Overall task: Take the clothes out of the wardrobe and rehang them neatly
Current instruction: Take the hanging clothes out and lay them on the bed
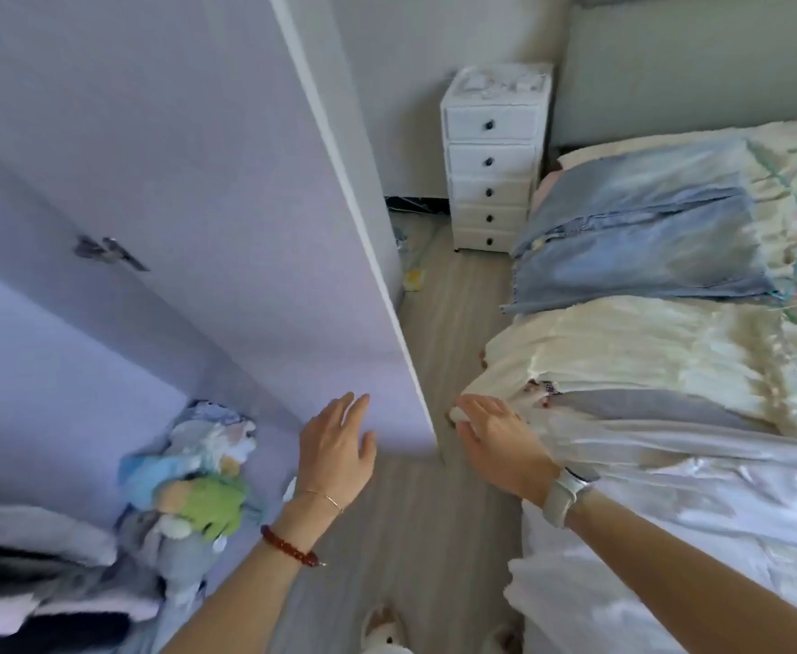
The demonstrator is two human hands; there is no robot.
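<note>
The wardrobe (pixel 160 181) stands open at the left, its pale lilac door (pixel 226 228) swung out edge-on toward the room. Low inside it lies a heap of folded clothes (pixel 33 573) in white, black and pink, with a bundle of soft blue, green and grey pieces (pixel 198 488) just beside it. On the bed at the right the clothes lie flat in a row: a light-blue denim piece (pixel 641 228) farthest, a cream pleated garment (pixel 623 351) next, a grey garment (pixel 641 408) partly under it, and a sheer white garment (pixel 670 488) nearest.

Left hand (pixel 337 446) flat, fingers straight; right hand (pixel 498 436) loosely curled.
</note>
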